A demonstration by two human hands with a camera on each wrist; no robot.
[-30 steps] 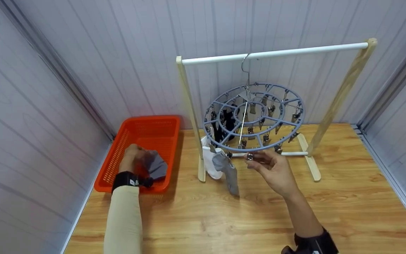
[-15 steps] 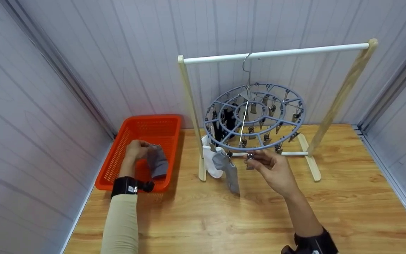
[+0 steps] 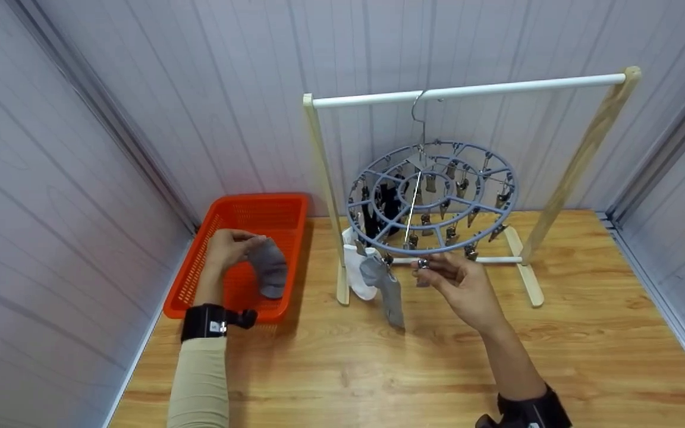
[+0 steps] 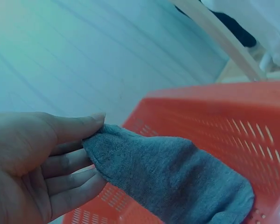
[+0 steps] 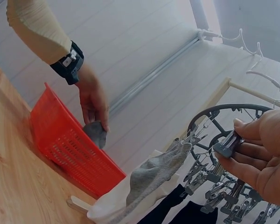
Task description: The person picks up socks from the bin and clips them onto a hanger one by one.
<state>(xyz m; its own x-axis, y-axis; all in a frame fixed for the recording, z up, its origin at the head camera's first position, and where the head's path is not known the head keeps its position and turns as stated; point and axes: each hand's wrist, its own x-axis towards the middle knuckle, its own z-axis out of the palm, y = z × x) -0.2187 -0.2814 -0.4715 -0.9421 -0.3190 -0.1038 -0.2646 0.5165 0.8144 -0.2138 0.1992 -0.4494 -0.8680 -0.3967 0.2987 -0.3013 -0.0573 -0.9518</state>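
Observation:
My left hand (image 3: 228, 249) pinches a grey sock (image 3: 269, 268) by one end, thumb on top, over the orange basket (image 3: 295, 238). In the left wrist view the sock (image 4: 172, 177) stretches away from the fingertips, its far end by the basket wall. My right hand (image 3: 464, 291) holds a metal clip (image 5: 227, 143) between thumb and fingers, at the front rim of the round blue-grey hanger (image 3: 437, 249). Beside that hand, another grey sock (image 3: 387, 291) hangs from the hanger. White socks (image 3: 357, 273) and black socks (image 3: 390, 202) hang behind it.
The hanger's hook (image 3: 418, 110) sits on the white bar (image 3: 527, 87) of a wooden-legged rack (image 3: 580, 160). Several clips dangle under the rings. The wooden floor (image 3: 342, 374) meets wall panels on the left, back and right.
My left hand has lifted the grey sock slightly upward within the basket, and the sock hangs out straighter from the fingers. The right hand stays at the clip.

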